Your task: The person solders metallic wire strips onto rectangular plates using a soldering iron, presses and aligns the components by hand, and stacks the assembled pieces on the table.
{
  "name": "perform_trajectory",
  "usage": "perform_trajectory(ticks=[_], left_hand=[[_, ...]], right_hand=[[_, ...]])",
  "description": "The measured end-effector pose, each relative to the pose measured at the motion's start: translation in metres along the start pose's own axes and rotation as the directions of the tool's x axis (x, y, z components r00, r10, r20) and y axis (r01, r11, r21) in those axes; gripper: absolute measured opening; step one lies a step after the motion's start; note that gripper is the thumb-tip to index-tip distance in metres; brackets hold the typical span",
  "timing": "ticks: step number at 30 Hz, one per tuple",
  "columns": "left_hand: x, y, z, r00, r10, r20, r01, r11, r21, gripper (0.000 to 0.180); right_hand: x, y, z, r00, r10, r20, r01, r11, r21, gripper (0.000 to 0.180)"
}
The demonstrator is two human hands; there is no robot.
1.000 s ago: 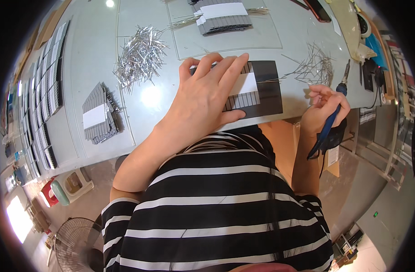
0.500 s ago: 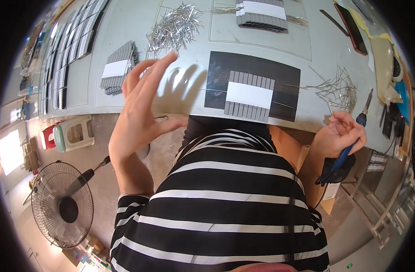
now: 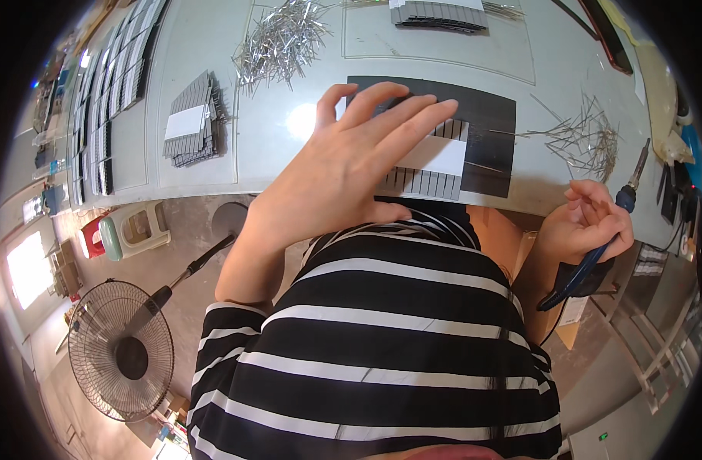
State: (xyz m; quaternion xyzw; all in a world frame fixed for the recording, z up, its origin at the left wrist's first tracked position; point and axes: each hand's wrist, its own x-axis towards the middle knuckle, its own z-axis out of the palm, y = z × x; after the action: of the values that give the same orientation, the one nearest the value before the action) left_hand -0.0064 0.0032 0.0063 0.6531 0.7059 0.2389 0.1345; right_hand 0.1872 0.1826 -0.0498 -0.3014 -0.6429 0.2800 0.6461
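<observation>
My left hand (image 3: 347,165) is over the left part of a grey slatted piece with a white band (image 3: 441,156), fingers spread and holding nothing. Whether its fingers touch the piece cannot be made out. Beneath lies a dark rectangular mat (image 3: 489,115) at the table's near edge. Thin metal wires stick out past the piece's right side. A blue-handled soldering iron (image 3: 585,270) is gripped in my right hand (image 3: 585,222), its tip pointing up and away from me, beside the table edge.
A heap of shiny metal strips (image 3: 282,46) lies at the far left, loose thin wires (image 3: 585,142) at the right. Similar slatted pieces are stacked at the left (image 3: 194,119) and far middle (image 3: 439,17). A fan (image 3: 121,351) and stools (image 3: 136,230) stand on the floor.
My left hand has moved right, from beside the mat to over the slatted piece. The soldering iron stays in my right hand. The whole view has shifted slightly.
</observation>
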Motion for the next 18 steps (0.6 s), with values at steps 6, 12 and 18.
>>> perform_trajectory(ticks=[6, 12, 18], left_hand=[[-0.004, 0.005, 0.007, 1.0, 0.001, -0.013, -0.001, 1.0, 0.012, 0.102], [-0.008, 0.008, 0.009, 1.0, 0.024, -0.009, -0.024, 1.0, -0.012, 0.097], [0.036, -0.008, -0.026, 0.981, 0.103, -0.163, -0.092, 0.993, 0.077, 0.099]], right_hand=[[-0.001, -0.001, 0.001, 1.0, 0.001, -0.005, -0.001, 1.0, 0.007, 0.023], [-0.003, 0.005, -0.002, 0.999, -0.037, 0.027, 0.037, 0.999, 0.022, 0.023], [-0.006, 0.007, -0.008, 0.999, -0.049, 0.024, 0.047, 0.996, 0.079, 0.02]])
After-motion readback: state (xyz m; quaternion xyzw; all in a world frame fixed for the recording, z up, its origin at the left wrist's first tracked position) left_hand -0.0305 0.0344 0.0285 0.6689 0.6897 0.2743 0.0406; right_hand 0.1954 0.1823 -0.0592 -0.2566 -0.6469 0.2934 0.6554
